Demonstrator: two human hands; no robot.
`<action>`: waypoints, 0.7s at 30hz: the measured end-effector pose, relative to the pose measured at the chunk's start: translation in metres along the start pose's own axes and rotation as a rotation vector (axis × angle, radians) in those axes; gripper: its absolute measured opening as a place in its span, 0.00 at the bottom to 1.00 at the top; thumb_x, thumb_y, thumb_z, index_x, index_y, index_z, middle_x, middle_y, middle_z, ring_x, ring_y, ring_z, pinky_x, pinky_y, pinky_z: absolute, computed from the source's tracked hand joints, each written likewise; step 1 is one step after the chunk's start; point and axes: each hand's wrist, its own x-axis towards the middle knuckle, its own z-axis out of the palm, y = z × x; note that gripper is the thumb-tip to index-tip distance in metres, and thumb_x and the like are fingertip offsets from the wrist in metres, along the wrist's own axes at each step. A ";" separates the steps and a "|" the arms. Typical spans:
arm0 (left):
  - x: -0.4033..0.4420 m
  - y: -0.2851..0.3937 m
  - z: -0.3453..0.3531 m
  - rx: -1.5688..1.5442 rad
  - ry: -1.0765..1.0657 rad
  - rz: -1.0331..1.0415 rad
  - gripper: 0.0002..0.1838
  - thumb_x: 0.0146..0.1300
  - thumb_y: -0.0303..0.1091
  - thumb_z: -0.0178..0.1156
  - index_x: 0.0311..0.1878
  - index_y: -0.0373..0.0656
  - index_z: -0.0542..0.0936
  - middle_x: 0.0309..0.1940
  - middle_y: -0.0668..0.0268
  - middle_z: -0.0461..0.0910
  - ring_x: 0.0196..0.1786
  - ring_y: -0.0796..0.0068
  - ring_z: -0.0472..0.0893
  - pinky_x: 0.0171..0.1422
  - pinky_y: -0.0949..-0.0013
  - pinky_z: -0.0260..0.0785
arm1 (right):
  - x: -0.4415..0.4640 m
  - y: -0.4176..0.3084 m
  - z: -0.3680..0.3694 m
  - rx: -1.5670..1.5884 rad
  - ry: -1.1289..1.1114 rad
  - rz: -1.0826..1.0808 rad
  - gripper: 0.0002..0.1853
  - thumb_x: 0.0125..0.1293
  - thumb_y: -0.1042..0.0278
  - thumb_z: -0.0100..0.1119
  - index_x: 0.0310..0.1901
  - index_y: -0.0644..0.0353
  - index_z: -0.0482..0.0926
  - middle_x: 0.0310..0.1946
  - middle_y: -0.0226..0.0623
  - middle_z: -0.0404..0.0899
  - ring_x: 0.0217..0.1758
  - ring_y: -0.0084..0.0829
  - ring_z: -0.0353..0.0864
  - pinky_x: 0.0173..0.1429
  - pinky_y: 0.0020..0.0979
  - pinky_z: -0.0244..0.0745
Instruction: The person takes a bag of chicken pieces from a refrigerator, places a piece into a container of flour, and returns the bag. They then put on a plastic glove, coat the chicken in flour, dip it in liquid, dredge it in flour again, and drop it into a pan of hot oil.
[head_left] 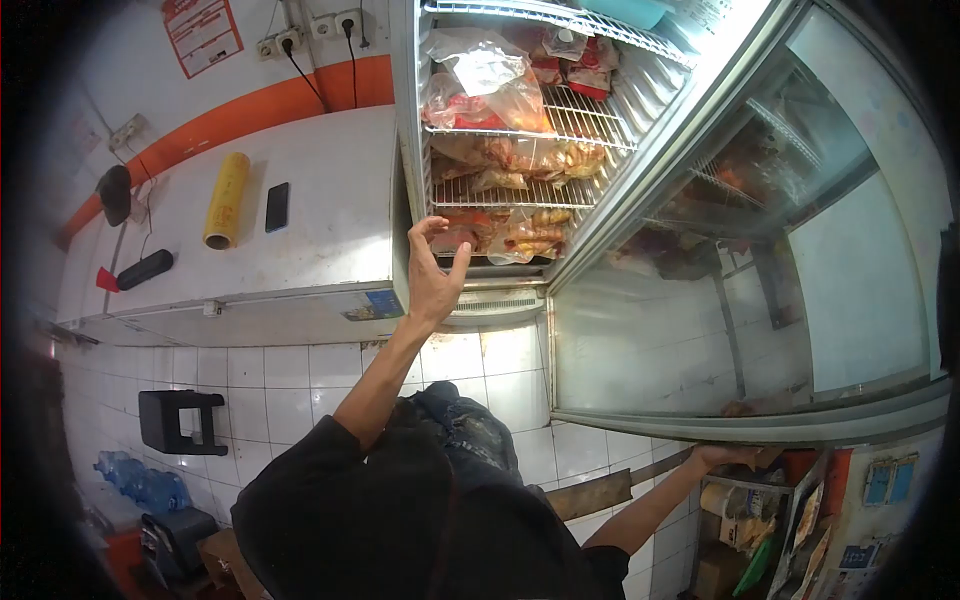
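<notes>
My left hand [433, 285] reaches up to the opening of an upright fridge, thumb and fingers apart in a curve with nothing between them. It is in front of the lowest visible shelf, beside clear bags of reddish-orange food [525, 235]. More bagged food [520, 155] lies on the middle rack, and a large plastic bag [485, 80] with white and red contents sits above. On the right the fridge's glass door [680, 340] stands swung open. My right hand [725, 456] is at the door's outer edge, its fingers partly hidden by the frame.
Left of the fridge, a white chest freezer [330, 190] carries a yellow roll [227, 200], a phone [277, 207] and a black cylindrical object [145, 269]. A black stool [180, 422] and blue water bottles [140, 482] are on the left. A filled shelf unit [745, 530] stands at lower right.
</notes>
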 end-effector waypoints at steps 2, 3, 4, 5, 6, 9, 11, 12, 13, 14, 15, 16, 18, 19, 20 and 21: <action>0.005 -0.004 -0.004 0.001 0.020 -0.008 0.24 0.63 0.30 0.63 0.60 0.38 0.65 0.52 0.55 0.71 0.57 0.61 0.73 0.66 0.58 0.65 | -0.003 -0.002 0.000 0.009 0.010 0.015 0.48 0.64 0.16 0.31 0.72 0.48 0.58 0.50 0.40 0.71 0.45 0.33 0.74 0.53 0.38 0.73; 0.009 -0.006 -0.005 0.032 0.008 -0.022 0.24 0.63 0.30 0.63 0.59 0.38 0.66 0.51 0.55 0.71 0.56 0.62 0.74 0.64 0.59 0.67 | -0.004 -0.002 -0.001 0.012 0.014 0.021 0.47 0.64 0.17 0.32 0.72 0.48 0.58 0.49 0.40 0.71 0.44 0.33 0.73 0.53 0.38 0.73; 0.015 -0.006 -0.005 0.063 -0.004 -0.037 0.23 0.63 0.30 0.63 0.58 0.39 0.67 0.51 0.56 0.71 0.55 0.64 0.75 0.63 0.59 0.68 | -0.004 -0.004 0.000 0.026 -0.057 -0.003 0.46 0.65 0.18 0.32 0.72 0.49 0.58 0.47 0.40 0.71 0.43 0.33 0.72 0.53 0.38 0.72; 0.022 -0.005 -0.004 0.063 -0.006 -0.037 0.23 0.63 0.30 0.63 0.58 0.39 0.67 0.51 0.56 0.71 0.55 0.64 0.75 0.63 0.59 0.68 | -0.004 -0.007 0.002 0.040 -0.130 -0.027 0.45 0.66 0.20 0.32 0.71 0.50 0.58 0.44 0.41 0.71 0.42 0.33 0.71 0.53 0.38 0.71; 0.030 -0.003 -0.002 -0.005 -0.021 -0.097 0.23 0.64 0.31 0.64 0.58 0.39 0.67 0.52 0.56 0.71 0.54 0.65 0.75 0.60 0.61 0.70 | -0.006 -0.006 0.007 0.039 -0.129 -0.027 0.45 0.66 0.20 0.32 0.71 0.50 0.58 0.44 0.41 0.71 0.42 0.33 0.71 0.53 0.38 0.71; 0.063 -0.011 0.012 -0.163 -0.021 -0.181 0.25 0.64 0.33 0.66 0.59 0.38 0.67 0.52 0.56 0.72 0.51 0.69 0.77 0.55 0.64 0.74 | -0.016 -0.025 0.047 0.027 0.195 -0.002 0.51 0.64 0.16 0.24 0.67 0.59 0.64 0.37 0.35 0.71 0.35 0.29 0.65 0.46 0.32 0.64; 0.092 -0.014 0.023 -0.302 -0.006 -0.238 0.29 0.63 0.36 0.69 0.61 0.37 0.66 0.54 0.56 0.73 0.50 0.69 0.79 0.51 0.66 0.76 | -0.016 -0.020 0.038 -0.042 0.065 -0.034 0.52 0.63 0.15 0.25 0.68 0.59 0.64 0.36 0.34 0.70 0.34 0.28 0.64 0.44 0.31 0.63; 0.111 -0.014 0.028 -0.268 -0.007 -0.261 0.34 0.61 0.41 0.71 0.63 0.36 0.66 0.57 0.53 0.73 0.52 0.67 0.80 0.53 0.65 0.76 | -0.016 -0.019 0.035 -0.065 0.022 -0.046 0.53 0.63 0.15 0.25 0.69 0.59 0.64 0.36 0.33 0.70 0.33 0.28 0.64 0.43 0.31 0.62; 0.131 -0.034 0.037 -0.224 -0.011 -0.247 0.39 0.60 0.47 0.71 0.66 0.36 0.65 0.58 0.51 0.74 0.52 0.66 0.80 0.54 0.63 0.76 | -0.016 -0.019 0.035 -0.079 -0.009 -0.066 0.52 0.63 0.15 0.26 0.68 0.58 0.65 0.36 0.33 0.70 0.33 0.28 0.64 0.42 0.30 0.61; 0.153 -0.044 0.047 -0.278 -0.017 -0.269 0.42 0.59 0.51 0.71 0.67 0.33 0.64 0.57 0.49 0.76 0.52 0.66 0.80 0.56 0.63 0.75 | -0.015 -0.019 0.033 -0.094 -0.040 -0.086 0.52 0.63 0.15 0.27 0.67 0.58 0.66 0.36 0.33 0.70 0.32 0.27 0.63 0.41 0.29 0.60; 0.176 -0.058 0.058 -0.264 -0.016 -0.297 0.43 0.58 0.50 0.72 0.66 0.31 0.64 0.57 0.48 0.76 0.50 0.67 0.81 0.53 0.64 0.76 | -0.014 -0.013 0.021 -0.096 -0.041 -0.091 0.52 0.63 0.15 0.27 0.67 0.58 0.66 0.36 0.33 0.70 0.32 0.27 0.63 0.41 0.29 0.60; 0.189 -0.035 0.062 -0.281 0.002 -0.315 0.46 0.57 0.53 0.72 0.67 0.29 0.62 0.51 0.52 0.80 0.45 0.68 0.83 0.51 0.63 0.78 | -0.014 -0.007 0.006 -0.034 -0.095 -0.050 0.48 0.65 0.18 0.29 0.70 0.55 0.62 0.45 0.39 0.70 0.42 0.33 0.69 0.52 0.38 0.66; 0.212 -0.026 0.075 -0.265 0.001 -0.356 0.43 0.57 0.53 0.72 0.65 0.31 0.67 0.46 0.54 0.82 0.42 0.67 0.84 0.49 0.61 0.78 | -0.018 -0.011 0.015 0.025 -0.147 -0.015 0.45 0.67 0.21 0.31 0.72 0.51 0.58 0.54 0.45 0.70 0.52 0.39 0.74 0.62 0.46 0.73; 0.225 -0.025 0.080 -0.245 -0.001 -0.396 0.40 0.56 0.54 0.72 0.62 0.32 0.71 0.41 0.57 0.85 0.40 0.66 0.85 0.46 0.59 0.78 | -0.028 -0.028 0.057 -0.008 0.071 -0.022 0.48 0.65 0.18 0.30 0.70 0.54 0.62 0.45 0.41 0.71 0.43 0.34 0.71 0.52 0.38 0.68; 0.236 -0.035 0.085 -0.251 -0.005 -0.394 0.40 0.56 0.54 0.72 0.62 0.32 0.71 0.41 0.57 0.85 0.40 0.66 0.85 0.46 0.59 0.78 | -0.034 -0.039 0.080 -0.040 0.291 -0.029 0.51 0.64 0.15 0.28 0.67 0.57 0.66 0.36 0.38 0.71 0.35 0.30 0.67 0.43 0.31 0.64; 0.247 -0.052 0.092 -0.087 0.033 -0.280 0.34 0.57 0.52 0.71 0.57 0.34 0.76 0.37 0.58 0.85 0.40 0.63 0.85 0.47 0.57 0.77 | -0.035 -0.039 0.076 -0.041 0.296 -0.037 0.51 0.64 0.15 0.28 0.67 0.57 0.66 0.36 0.38 0.71 0.35 0.30 0.67 0.43 0.31 0.64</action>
